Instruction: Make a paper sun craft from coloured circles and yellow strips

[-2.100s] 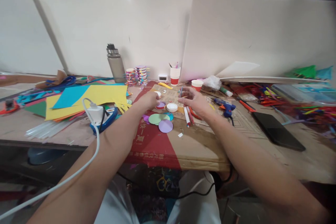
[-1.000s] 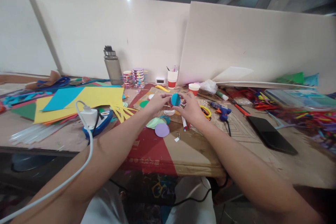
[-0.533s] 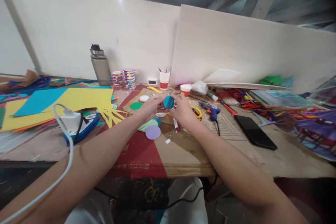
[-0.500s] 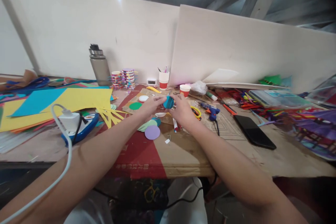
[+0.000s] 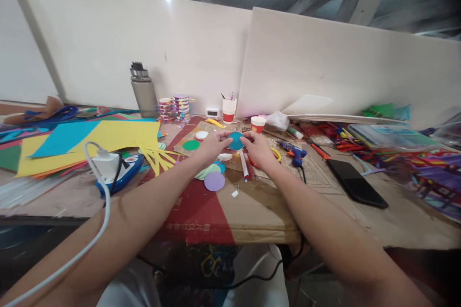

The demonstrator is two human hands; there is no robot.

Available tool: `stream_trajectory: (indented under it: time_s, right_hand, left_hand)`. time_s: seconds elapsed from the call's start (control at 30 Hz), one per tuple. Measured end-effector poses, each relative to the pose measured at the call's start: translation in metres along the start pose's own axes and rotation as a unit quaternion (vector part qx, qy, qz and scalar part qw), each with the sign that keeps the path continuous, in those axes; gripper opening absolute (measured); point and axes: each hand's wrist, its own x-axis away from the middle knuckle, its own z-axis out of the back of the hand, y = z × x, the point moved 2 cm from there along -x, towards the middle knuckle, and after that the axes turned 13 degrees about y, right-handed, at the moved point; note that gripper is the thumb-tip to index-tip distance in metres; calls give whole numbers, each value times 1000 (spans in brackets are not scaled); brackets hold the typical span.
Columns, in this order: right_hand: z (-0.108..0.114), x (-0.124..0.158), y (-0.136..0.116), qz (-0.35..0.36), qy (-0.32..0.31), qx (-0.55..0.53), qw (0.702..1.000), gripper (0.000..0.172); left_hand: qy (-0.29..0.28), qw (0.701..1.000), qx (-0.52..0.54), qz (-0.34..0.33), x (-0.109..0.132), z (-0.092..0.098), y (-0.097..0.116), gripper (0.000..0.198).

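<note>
Between my two hands is a round blue disc [image 5: 236,140], its flat face turned toward me. My left hand [image 5: 214,146] pinches its left edge, and my right hand [image 5: 256,147] grips the right edge. Below them on the cardboard lie a purple paper circle [image 5: 214,181], pale green circles [image 5: 206,171] and a white round piece [image 5: 225,157]. A green circle [image 5: 191,145] and a white disc [image 5: 202,135] rest left of my left hand. Red-and-white tubes [image 5: 245,165] lie just under my right hand.
Right: blue glue gun [image 5: 296,152], black phone [image 5: 356,183], red-and-white cup [image 5: 258,124]. Left: yellow paper [image 5: 122,135], white plug [image 5: 107,165] with a cable crossing my left arm, grey bottle [image 5: 144,93]. Stacked coloured discs [image 5: 181,108] and a cup stack [image 5: 229,110] stand at the back.
The blue disc has been turned so its whole face shows. The view has shifted slightly, so the tabletop items appear further right.
</note>
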Motion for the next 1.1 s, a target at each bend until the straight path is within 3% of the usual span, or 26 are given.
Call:
stream_trajectory:
  time_s: [0.2, 0.4, 0.57, 0.77, 0.93, 1.03, 1.1]
  right_hand:
    - [1, 1, -2, -39, 13, -7, 999, 14]
    - [-2, 1, 0, -153, -27, -196, 968, 23]
    - [-3, 2, -3, -131, -44, -224, 965, 34]
    - [0, 3, -5, -56, -1, -114, 992, 25]
    - [2, 2, -2, -48, 75, -48, 995, 36]
    - [1, 3, -3, -60, 61, -56, 995, 34]
    - [1, 4, -4, -61, 59, -66, 994, 33]
  left_hand:
    - [-6, 1000, -30, -7, 5, -3, 5, 28]
    - [-8, 997, 67, 41, 7, 0, 9, 42]
    - [-59, 988, 97, 105, 10, -5, 8, 49]
    - [-91, 984, 125, 92, 15, -12, 8, 41]
    - [-81, 993, 82, 7, 13, -10, 11, 40]
    - [-39, 993, -22, -105, 9, -3, 17, 48]
    - [0, 969, -139, -203, 6, 3, 22, 57]
